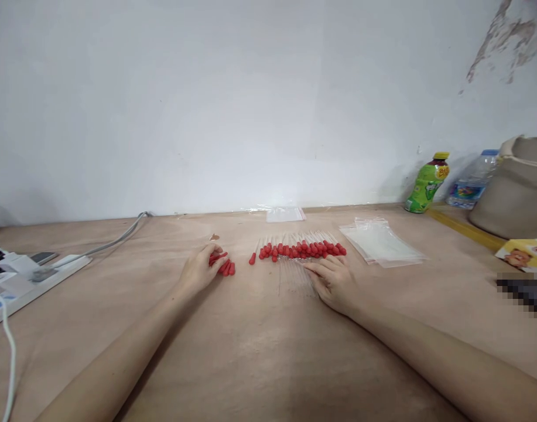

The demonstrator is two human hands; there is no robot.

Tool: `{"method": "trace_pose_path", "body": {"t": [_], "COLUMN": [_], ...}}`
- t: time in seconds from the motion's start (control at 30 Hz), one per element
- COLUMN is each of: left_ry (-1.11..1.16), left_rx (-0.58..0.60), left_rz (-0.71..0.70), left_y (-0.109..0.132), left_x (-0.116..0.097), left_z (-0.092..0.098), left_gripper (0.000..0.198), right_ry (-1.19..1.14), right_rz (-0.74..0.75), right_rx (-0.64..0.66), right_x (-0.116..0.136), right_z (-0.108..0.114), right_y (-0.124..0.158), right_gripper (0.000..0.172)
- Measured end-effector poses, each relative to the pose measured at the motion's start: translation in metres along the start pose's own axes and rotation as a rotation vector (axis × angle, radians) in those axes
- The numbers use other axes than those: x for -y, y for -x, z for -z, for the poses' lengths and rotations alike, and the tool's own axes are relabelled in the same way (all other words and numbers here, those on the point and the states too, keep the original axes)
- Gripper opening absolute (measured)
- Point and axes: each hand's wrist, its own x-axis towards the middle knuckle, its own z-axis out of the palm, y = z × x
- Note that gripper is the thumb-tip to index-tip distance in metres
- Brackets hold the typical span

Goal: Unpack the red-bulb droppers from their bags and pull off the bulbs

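The desk (pixel 268 351) fills the lower half of the view; its far edge meets the wall (pixel 250 88), its near edge is cut off, and the broad stretch between the forearms lies bare. At the far right corner a beige bag (pixel 520 187) is cut by the frame, with a clear bottle (pixel 472 181) and a green bottle (pixel 426 184) beside it against the wall; along the left edge a white power strip (pixel 35 278) lies with its cable (pixel 114 240) running to the far edge. Right of middle lies a stack of clear bags (pixel 382 243); one more clear bag (pixel 286 214) lies at the far edge. A row of red-capped droppers (pixel 301 251) lies mid-desk, their clear stems hard to make out against the wood. The right hand (pixel 332 278) rests flat and open, fingers spread on the stems just below the row, gripping nothing. The left hand (pixel 202 268) is loosely curled over a small bunch of red droppers (pixel 224 265) left of the row, fingers touching them; whether it grips them I cannot tell; one single dropper (pixel 252 258) lies between bunch and row.
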Motion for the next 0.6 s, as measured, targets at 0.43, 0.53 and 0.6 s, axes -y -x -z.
{"method": "trace_pose_path", "body": {"t": [0.43,0.53,0.6], "left_ry": [0.070,0.152,0.194], "left_rx": [-0.105,-0.046,0.015], "left_rz": [-0.432,-0.466,-0.496], "left_y": [0.031,0.038,0.038], "left_x": [-0.059,-0.076,-0.084], "left_z": [-0.023,-0.032,-0.035], "left_gripper": [0.011,0.011,0.012], "right_ry": [0.022,0.035,0.048], "right_rz": [-0.041,-0.035,-0.017], "right_rx": [0.092,0.112,0.128], "right_x": [0.011,0.016,0.019], "right_z": [0.003,0.003,0.001], "right_y": [-0.006,-0.012,-0.016], "right_gripper": [0.023,0.023,0.023]}}
